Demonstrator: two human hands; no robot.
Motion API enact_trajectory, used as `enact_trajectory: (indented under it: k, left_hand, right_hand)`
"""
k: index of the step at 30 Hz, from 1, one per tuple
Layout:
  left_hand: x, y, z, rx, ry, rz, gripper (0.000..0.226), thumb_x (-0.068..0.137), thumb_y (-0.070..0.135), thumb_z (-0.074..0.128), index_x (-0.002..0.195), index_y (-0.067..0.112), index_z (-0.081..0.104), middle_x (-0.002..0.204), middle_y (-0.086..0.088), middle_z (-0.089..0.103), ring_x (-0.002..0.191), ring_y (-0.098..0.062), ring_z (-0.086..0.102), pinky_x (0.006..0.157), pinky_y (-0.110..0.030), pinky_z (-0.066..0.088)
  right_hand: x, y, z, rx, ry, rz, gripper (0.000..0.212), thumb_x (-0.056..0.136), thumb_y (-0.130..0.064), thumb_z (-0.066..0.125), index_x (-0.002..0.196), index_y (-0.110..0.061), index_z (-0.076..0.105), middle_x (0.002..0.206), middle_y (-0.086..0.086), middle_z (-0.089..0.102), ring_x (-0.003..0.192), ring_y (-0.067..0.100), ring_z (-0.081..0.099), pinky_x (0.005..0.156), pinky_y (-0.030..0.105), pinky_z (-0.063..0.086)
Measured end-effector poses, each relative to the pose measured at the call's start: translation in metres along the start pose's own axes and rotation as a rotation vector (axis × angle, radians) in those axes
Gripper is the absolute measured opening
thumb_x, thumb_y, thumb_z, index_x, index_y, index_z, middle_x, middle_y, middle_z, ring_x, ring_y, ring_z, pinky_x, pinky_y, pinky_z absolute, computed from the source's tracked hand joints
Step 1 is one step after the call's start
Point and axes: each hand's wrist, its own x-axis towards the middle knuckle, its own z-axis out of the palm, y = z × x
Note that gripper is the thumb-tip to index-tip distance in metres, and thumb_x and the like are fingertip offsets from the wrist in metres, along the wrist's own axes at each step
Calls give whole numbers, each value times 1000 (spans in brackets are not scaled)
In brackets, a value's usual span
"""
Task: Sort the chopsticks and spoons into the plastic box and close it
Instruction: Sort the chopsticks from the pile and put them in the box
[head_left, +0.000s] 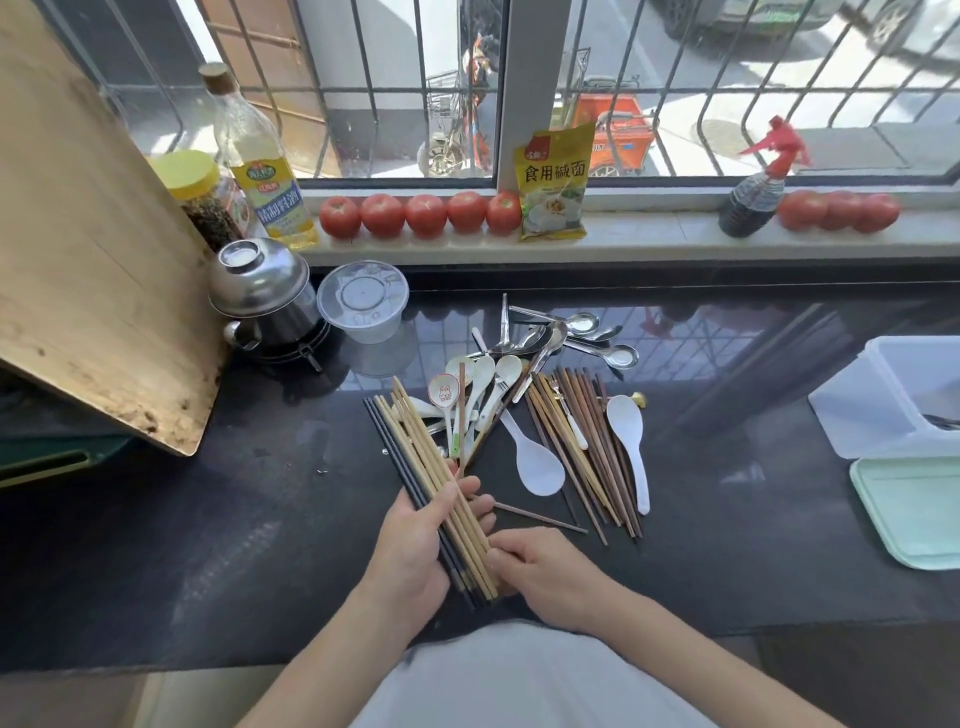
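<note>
While my left hand is clamping the chopstick bundle and my right hand is pinching its ends, loose sticks are risking sliding out.

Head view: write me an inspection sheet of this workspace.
Surface: glossy black counter, some specks.
Job's things: pale and black chopstick bundle in hand; brown chopsticks, white spoons and metal spoons loose in a pile; plastic box open at right, green lid beside it.
Clutter: cutting board, steel bowls, round container.
Hands: left hand grips the bundle; right hand fingers at its near end.
Cables: nothing seen.
Surroundings: windowsill with tomatoes, oil bottle, spray bottle.
</note>
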Motion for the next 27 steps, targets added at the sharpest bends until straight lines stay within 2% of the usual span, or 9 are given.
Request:
enact_trajectory:
  k: [2, 3, 6, 8, 17, 19, 22, 24, 27]
  left_hand:
    - [0, -2, -6, 16, 15, -2, 24, 103, 3, 50, 125, 12, 57, 95, -14, 68, 79, -27, 70, 76, -48, 58]
    - [0, -2, -10, 19, 25, -9, 26, 103, 3, 51, 126, 12, 57, 94, -14, 67, 77, -27, 68, 75, -48, 59]
    - [-2, -3, -18, 9, 62, -41, 28, 103, 1, 50, 129, 11, 54, 98, -16, 66, 79, -29, 68, 71, -47, 60]
    - [-4, -2, -21, 7, 67, -54, 30, 102, 0, 51, 129, 12, 55, 105, -17, 66, 84, -31, 70, 68, -46, 61]
    - [-13, -1, -18, 126, -7, -138, 31, 102, 0, 51, 128, 15, 57, 118, -21, 67, 97, -36, 72, 72, -48, 62]
    - [-12, -1, -18, 122, 3, -133, 30, 102, -1, 51, 127, 15, 58, 118, -21, 66, 98, -37, 72, 72, -48, 62]
    - [-11, 0, -19, 104, 16, -131, 30, 101, -1, 52, 126, 15, 59, 118, -21, 66, 99, -38, 71, 73, -48, 62]
    - [-10, -2, -20, 96, 17, -139, 31, 101, -1, 52, 128, 14, 57, 118, -21, 66, 99, -38, 71, 72, -48, 62]
    - [-9, -3, -18, 96, 10, -146, 31, 102, 0, 51, 129, 14, 56, 119, -20, 66, 99, -37, 71, 71, -47, 62]
  right_hand:
    - [-1, 4, -10, -41, -47, 50, 33, 99, -32, 50, 73, -14, 62, 68, -10, 66, 62, 4, 58, 67, 29, 51]
    - [1, 10, -17, -30, 31, 93, 30, 100, -32, 51, 77, -18, 66, 72, -11, 70, 64, 5, 65, 69, 28, 54]
    - [11, 46, -49, -158, 529, 289, 18, 100, -28, 53, 91, -24, 68, 86, -6, 71, 78, 20, 67, 76, 39, 57]
    - [15, 65, -67, -383, 656, 397, 15, 101, -25, 53, 99, -22, 67, 95, -3, 66, 81, 21, 59, 72, 33, 50]
    - [30, 84, -66, -725, 584, 414, 12, 100, -23, 55, 100, -14, 63, 89, -2, 51, 79, 23, 60, 65, 29, 45]
    - [33, 84, -71, -602, 621, 461, 18, 101, -23, 51, 97, -13, 66, 86, 0, 57, 74, 20, 56, 64, 30, 47]
    - [26, 79, -89, -202, 596, 465, 14, 98, -26, 54, 95, -20, 66, 89, 1, 66, 81, 20, 61, 69, 34, 52]
    - [12, 70, -100, 61, 550, 348, 10, 96, -20, 58, 102, -23, 66, 83, -1, 69, 75, 18, 62, 68, 34, 54]
    - [-7, 60, -111, 307, 427, 162, 33, 98, -6, 51, 114, -33, 61, 71, 2, 63, 65, 16, 53, 68, 32, 49]
